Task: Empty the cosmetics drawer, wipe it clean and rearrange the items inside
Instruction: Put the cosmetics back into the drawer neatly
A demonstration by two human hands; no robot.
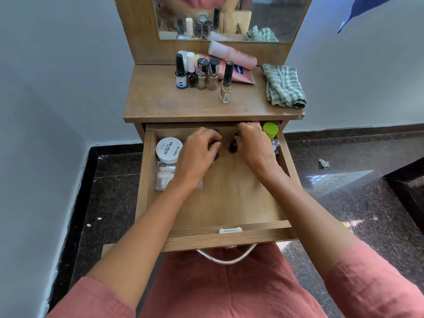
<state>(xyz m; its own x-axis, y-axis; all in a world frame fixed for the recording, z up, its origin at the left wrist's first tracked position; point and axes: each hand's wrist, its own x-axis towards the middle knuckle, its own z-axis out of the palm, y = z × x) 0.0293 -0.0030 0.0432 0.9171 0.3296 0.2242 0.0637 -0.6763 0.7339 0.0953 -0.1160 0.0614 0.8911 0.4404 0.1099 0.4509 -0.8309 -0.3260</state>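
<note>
We see a green-and-white checked cloth (283, 87) on the brown wood-grain tabletop (160, 99), with pale pink tubes (231, 55) and nail polish bottles (203, 74) capped in black, one in white. The drawer (229, 203) is the same light brown. In it are a white jar (168, 150) with black lettering and a lime-green cap (270, 130). Our left grip (199, 152) holds a dark bottle (216, 156), our right grip (254, 145) a red-brown bottle (233, 146).
</note>
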